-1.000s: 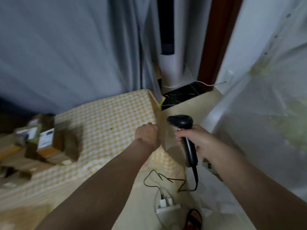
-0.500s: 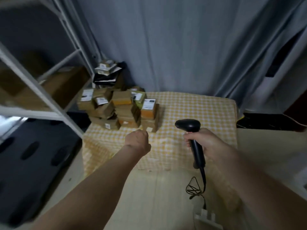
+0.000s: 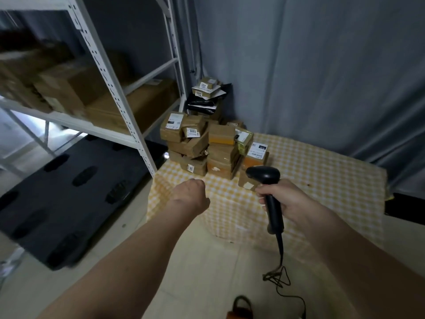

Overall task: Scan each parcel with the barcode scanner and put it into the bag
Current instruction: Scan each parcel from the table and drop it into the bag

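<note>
From the head camera, looking down, the right hand [image 3: 291, 201] has its fingers wrapped round the handle of the black barcode scanner [image 3: 266, 192]. The scanner's head points toward the pile of parcels [image 3: 207, 143], so I think it is held ready to read a label. Its cord [image 3: 281, 270] hangs down to the floor.

The left hand [image 3: 192, 195] is out in front, over the near edge of the table. Its fingers are curled in like a fist and it holds nothing. It is near the parcels but not touching them. I think it is about to pick one up.

The parcels are brown boxes, stacked at the far left corner of the table with the yellow checked cloth [image 3: 310, 180]. They sit just ahead of both hands. Many have their white labels facing out, which makes scanning easy.

Some writing can be read. One label [image 3: 192, 132] says 5003. On the top boxes, one label [image 3: 203, 85] says 1222 and another [image 3: 198, 94] says 1022. The closest box [image 3: 256, 157] has a white label with a barcode, but its words are too small to read.

A white metal shelf [image 3: 110, 88] with bigger boxes stands to the left. I cannot make out the bag for sure.
</note>
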`<state>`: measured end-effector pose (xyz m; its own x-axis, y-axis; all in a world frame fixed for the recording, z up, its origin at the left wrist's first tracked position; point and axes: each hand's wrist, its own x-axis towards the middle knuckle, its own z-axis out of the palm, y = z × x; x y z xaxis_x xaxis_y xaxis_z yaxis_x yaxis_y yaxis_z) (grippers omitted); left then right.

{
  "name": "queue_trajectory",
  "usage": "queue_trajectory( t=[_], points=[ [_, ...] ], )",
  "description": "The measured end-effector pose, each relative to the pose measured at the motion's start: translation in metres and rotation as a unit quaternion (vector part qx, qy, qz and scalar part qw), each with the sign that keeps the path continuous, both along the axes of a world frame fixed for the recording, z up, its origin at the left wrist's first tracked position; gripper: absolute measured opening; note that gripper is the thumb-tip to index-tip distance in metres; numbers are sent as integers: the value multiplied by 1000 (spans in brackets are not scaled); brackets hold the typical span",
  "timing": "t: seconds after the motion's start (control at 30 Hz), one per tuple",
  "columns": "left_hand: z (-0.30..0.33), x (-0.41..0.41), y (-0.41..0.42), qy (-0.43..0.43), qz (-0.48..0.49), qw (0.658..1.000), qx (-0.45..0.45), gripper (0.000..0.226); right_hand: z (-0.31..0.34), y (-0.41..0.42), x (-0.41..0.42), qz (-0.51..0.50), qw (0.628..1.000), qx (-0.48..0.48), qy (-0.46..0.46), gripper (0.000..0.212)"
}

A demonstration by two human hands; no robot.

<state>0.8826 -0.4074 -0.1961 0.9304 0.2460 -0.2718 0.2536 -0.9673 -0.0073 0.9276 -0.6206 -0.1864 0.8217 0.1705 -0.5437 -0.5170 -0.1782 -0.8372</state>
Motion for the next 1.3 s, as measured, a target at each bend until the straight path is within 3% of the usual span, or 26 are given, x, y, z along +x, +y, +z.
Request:
queue_trajectory(
  t=[0.2,0.57,0.83,1.17,1.3],
  points=[
    [-12,50,21,13,-1,1000,-7,47,-18,20,50,-13,1000,9,24,7],
    [-21,218,1,33,-45,998,-19,46,-42,12,195,-78,995,-1,60,14],
    [-66,282,22,69,-52,994,-73,53,-64,27,262,-103,989,12,105,16],
    [-94,408,70,78,-109,991,15,85,-80,67,316,-111,983,20,147,9],
    [-108,450,89,100,-150,983,28,105,-89,92,340,-151,973,35,174,25]
  ],
)
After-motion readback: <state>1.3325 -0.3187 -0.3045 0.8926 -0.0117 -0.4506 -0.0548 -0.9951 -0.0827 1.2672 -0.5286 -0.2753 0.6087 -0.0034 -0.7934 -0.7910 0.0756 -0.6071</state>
